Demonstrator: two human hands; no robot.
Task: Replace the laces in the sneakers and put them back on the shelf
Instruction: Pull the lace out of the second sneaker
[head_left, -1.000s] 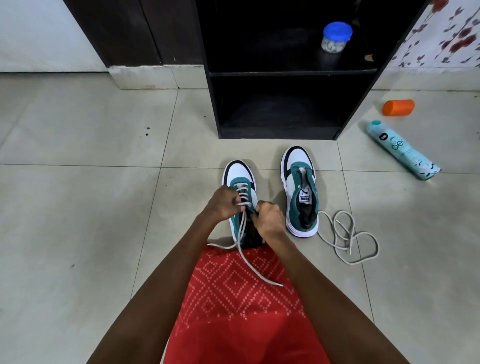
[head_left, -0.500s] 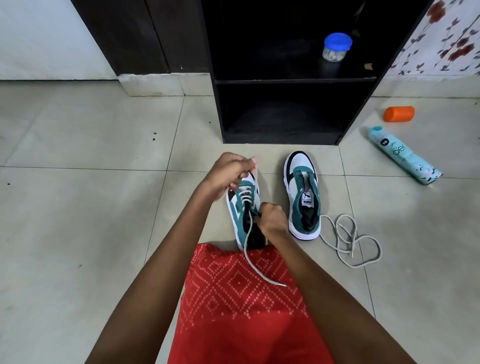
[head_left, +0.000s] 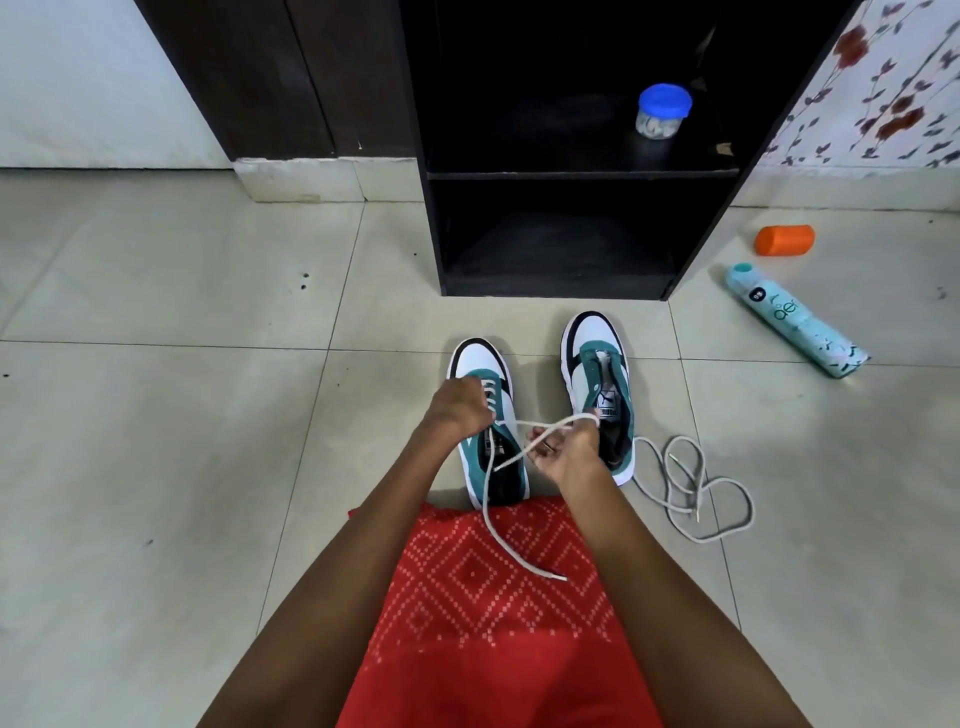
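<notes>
Nearest the camera, a red cloth (head_left: 498, 597) printed with small white diamond patterns covers the lap, and the stiff tip of a pale woven lace (head_left: 485, 493) lies on it, below the grip. From there the cord curves up to the right hand (head_left: 566, 452), which pinches it between thumb and fingertips, palm turned up, with a loop of cord crossing above the fingers. Just left of that pinch, the left hand (head_left: 462, 410) curls its fingers onto the eyelet rows of the laced sneaker (head_left: 483, 364), holding it down on the floor. This shoe has a smooth white toe, a black edge and a teal suede-like upper, and a few rungs of lace are threaded near the toe. Just right of the grip stands the second sneaker (head_left: 592, 338), unlaced, its tongue showing a printed label. Further right, a loose lace (head_left: 685, 488) lies in slack loops on the glossy tiled floor (head_left: 208, 441). Beyond the hands is the dark, boxy shelf (head_left: 561, 176); its lower compartment holds nothing visible, while a clear round jar (head_left: 662, 111) with a blue lid sits on the board above. Far right of the grip, a teal cylindrical spray can (head_left: 795, 319) lies on its side, with an orange cap (head_left: 784, 240) beyond it.
</notes>
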